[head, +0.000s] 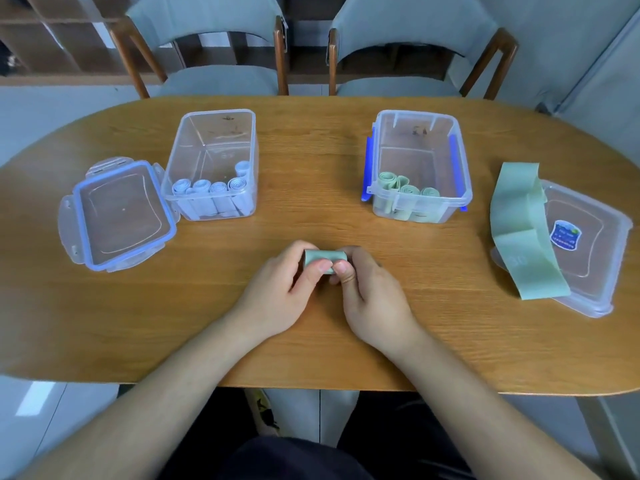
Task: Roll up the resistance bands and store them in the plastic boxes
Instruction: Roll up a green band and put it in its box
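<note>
- At mid-table, toward the near edge (head view, the only one): a pale green rolled band [323,259], wound into a short, tight cylinder, lay crosswise btwn both hands over the wooden table [311,341]. Couldn't tell if it touched the wood.
- L hand [277,296]: fingers curled round the roll's left end, thumb on its near face, so it was clamped on the roll.
- R hand [370,299]: fingers wrapped round the right end, thumb pressed on the near face. It gripped the roll too, and the two thumbs were nearly touching.
- Far left: left box [207,140], clear plastic, no lid on. Several pale blue rolls [211,192] stood on end along its near wall.
- Left lid [117,216]: clear w/ a blue seal, flat on the table just beside that box, on its left.
- Far right of centre: right box [417,114], clear w/ blue latches, also open. A few green rolls [405,190] were packed at its near wall.
- Right edge: loose green band [516,230], unrolled, draped over the left side of the right lid [588,258]. Its far end was humped up and its near end lay flat.
- The right lid carried a blue sticker [565,234].
- Behind the table: two grey chairs [207,39] w/ wood frames.
</note>
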### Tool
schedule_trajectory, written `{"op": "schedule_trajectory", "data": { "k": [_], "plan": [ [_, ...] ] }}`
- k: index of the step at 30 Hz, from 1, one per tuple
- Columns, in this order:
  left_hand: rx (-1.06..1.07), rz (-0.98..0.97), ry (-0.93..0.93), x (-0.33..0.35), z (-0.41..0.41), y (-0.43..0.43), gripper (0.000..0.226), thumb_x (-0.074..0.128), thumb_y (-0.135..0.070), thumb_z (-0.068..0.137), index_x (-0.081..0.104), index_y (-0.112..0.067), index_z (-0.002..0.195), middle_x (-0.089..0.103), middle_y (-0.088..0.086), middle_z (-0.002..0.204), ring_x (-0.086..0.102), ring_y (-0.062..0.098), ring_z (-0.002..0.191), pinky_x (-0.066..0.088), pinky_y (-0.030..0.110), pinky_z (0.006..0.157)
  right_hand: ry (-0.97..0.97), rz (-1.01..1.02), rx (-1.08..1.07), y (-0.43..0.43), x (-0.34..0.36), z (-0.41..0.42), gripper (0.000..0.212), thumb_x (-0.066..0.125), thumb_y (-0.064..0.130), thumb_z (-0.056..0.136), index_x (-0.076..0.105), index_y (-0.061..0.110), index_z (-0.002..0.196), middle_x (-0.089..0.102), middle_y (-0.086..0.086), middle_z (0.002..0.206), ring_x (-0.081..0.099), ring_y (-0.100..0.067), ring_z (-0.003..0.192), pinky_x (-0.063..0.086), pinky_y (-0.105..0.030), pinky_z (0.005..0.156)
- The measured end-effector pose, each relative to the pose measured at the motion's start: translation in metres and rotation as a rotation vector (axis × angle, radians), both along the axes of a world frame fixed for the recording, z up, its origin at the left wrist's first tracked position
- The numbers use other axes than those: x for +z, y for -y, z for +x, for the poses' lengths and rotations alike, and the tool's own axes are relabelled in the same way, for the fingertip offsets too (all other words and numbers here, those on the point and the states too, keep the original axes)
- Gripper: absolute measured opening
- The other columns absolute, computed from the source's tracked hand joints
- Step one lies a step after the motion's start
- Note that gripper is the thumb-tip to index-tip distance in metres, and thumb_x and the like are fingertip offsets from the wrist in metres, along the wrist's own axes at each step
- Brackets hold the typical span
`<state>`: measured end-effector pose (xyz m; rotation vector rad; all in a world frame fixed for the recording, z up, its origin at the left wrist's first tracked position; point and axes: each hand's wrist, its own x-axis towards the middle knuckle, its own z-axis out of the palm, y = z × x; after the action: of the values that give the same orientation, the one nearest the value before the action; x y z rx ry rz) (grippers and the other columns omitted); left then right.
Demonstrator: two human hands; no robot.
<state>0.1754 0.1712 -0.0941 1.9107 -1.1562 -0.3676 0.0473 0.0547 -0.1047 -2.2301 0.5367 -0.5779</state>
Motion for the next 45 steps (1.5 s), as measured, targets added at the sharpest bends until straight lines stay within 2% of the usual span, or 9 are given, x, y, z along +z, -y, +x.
{"op": "schedule_trajectory", "data": {
  "k": [16, 20, 23, 28, 31, 35, 38, 42, 45],
  "plan": [
    [-0.008, -0.141, -0.032, 0.004, -0.039, 0.038, 0.040, 0.037, -0.053, 0.095, 0.055, -0.018, 0.108, 0.062, -0.015, 0.089, 0.057, 0.002, 0.082, 0.042, 0.016, 0.072, 0.129, 0.170, -0.081, 0.023, 0.025, -0.033, 0.017, 0.047, 0.019, 0.104, 0.060, 0.010, 0.107, 0.060, 0.015, 0.079, 0.058, -0.004, 0.077, 0.043, -0.011, 0.071],
    [-0.112, -0.177, -0.042, 0.019, -0.048, 0.066, 0.025, 0.046, -0.036, 0.100, 0.055, -0.016, 0.112, 0.064, -0.015, 0.097, 0.059, 0.003, 0.088, 0.043, 0.016, 0.077, 0.130, 0.187, -0.161, 0.038, 0.048, -0.052, 0.013, 0.052, 0.018, 0.102, 0.062, 0.014, 0.110, 0.068, 0.008, 0.091, 0.063, -0.005, 0.084, 0.048, -0.016, 0.075],
    [-0.187, -0.176, -0.073, 0.026, -0.053, 0.080, 0.016, 0.054, -0.020, 0.101, 0.053, -0.017, 0.117, 0.062, -0.020, 0.102, 0.058, -0.005, 0.092, 0.041, 0.012, 0.081, 0.129, 0.437, -0.226, 0.048, 0.073, -0.065, 0.022, 0.064, 0.017, 0.097, 0.061, 0.018, 0.118, 0.072, 0.006, 0.093, 0.067, 0.000, 0.079, 0.051, -0.021, 0.076],
    [-0.252, -0.216, -0.093, 0.041, -0.054, 0.088, 0.023, 0.056, -0.011, 0.100, 0.051, -0.023, 0.120, 0.060, -0.018, 0.100, 0.056, -0.010, 0.084, 0.039, 0.006, 0.077, 0.115, 0.709, -0.254, 0.065, 0.100, -0.076, 0.022, 0.070, 0.015, 0.092, 0.069, 0.007, 0.111, 0.076, -0.009, 0.090, 0.074, -0.020, 0.084, 0.055, -0.044, 0.098],
    [-0.263, -0.208, -0.073, 0.045, -0.048, 0.096, 0.039, 0.060, -0.026, 0.099, 0.047, -0.022, 0.135, 0.056, -0.017, 0.111, 0.056, -0.003, 0.095, 0.039, 0.008, 0.085, 0.055, 0.583, -0.285, 0.079, 0.125, -0.071, 0.024, 0.074, 0.013, 0.087, 0.069, 0.010, 0.111, 0.077, -0.011, 0.090, 0.074, -0.024, 0.087, 0.055, -0.040, 0.097],
    [-0.151, -0.138, 0.320, 0.041, -0.032, 0.116, 0.055, 0.060, -0.038, 0.096, 0.040, -0.019, 0.144, 0.049, -0.007, 0.133, 0.046, 0.012, 0.124, 0.035, 0.027, 0.104, -0.147, -0.109, -0.307, 0.116, 0.163, -0.054, 0.028, 0.069, 0.013, 0.086, 0.070, 0.016, 0.114, 0.070, 0.004, 0.097, 0.063, -0.011, 0.086, 0.047, -0.012, 0.073],
    [-0.171, -0.079, 0.601, 0.046, -0.027, 0.131, 0.050, 0.060, -0.040, 0.093, 0.050, -0.024, 0.140, 0.046, -0.008, 0.139, 0.041, 0.017, 0.132, 0.035, 0.039, 0.107, -0.344, -0.372, -0.176, 0.152, 0.172, -0.033, 0.035, 0.063, 0.011, 0.086, 0.068, 0.014, 0.121, 0.062, 0.004, 0.101, 0.058, -0.013, 0.091, 0.041, -0.019, 0.076],
    [-0.250, 0.107, 0.613, 0.048, -0.018, 0.147, 0.054, 0.052, -0.046, 0.097, 0.043, -0.034, 0.148, 0.039, -0.013, 0.149, 0.026, 0.017, 0.143, 0.018, 0.039, 0.117, -0.689, -0.554, -0.012, 0.176, 0.160, -0.003, 0.044, 0.060, 0.013, 0.089, 0.062, 0.025, 0.131, 0.060, -0.001, 0.129, 0.058, -0.021, 0.112, 0.051, -0.032, 0.089],
    [-0.268, 0.176, 0.650, 0.046, -0.014, 0.154, 0.050, 0.047, -0.048, 0.098, 0.046, -0.037, 0.147, 0.045, -0.016, 0.147, 0.035, 0.012, 0.139, 0.024, 0.033, 0.114, -0.823, -0.614, 0.058, 0.179, 0.150, 0.008, 0.049, 0.059, 0.005, 0.089, 0.061, 0.027, 0.132, 0.056, 0.001, 0.136, 0.056, -0.022, 0.118, 0.053, -0.034, 0.089]
  ]
}}
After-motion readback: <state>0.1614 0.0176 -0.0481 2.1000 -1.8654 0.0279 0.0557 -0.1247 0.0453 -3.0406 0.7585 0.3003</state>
